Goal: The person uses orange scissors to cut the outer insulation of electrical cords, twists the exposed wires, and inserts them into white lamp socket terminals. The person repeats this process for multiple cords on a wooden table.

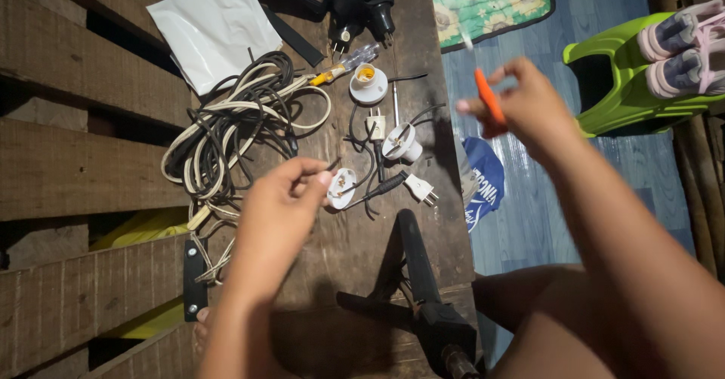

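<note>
My left hand (281,205) hovers over the wooden table (340,258), its fingers pinched on a thin dark wire beside a small white round socket part (341,188). My right hand (521,107) is raised past the table's right edge and grips a slim orange-handled tool (488,96), blurred by motion. Between the hands lie a white lamp socket (368,83), another white socket with wires (402,142), a small white plug (375,127) and a white plug on a black cord (420,188).
A tangle of black and cream cables (234,122) lies left of the parts, with a white sheet (215,28) behind it. Black plugs (362,9) sit at the far edge. A black tool (423,288) lies near me. A green plastic stool (627,77) stands on the floor.
</note>
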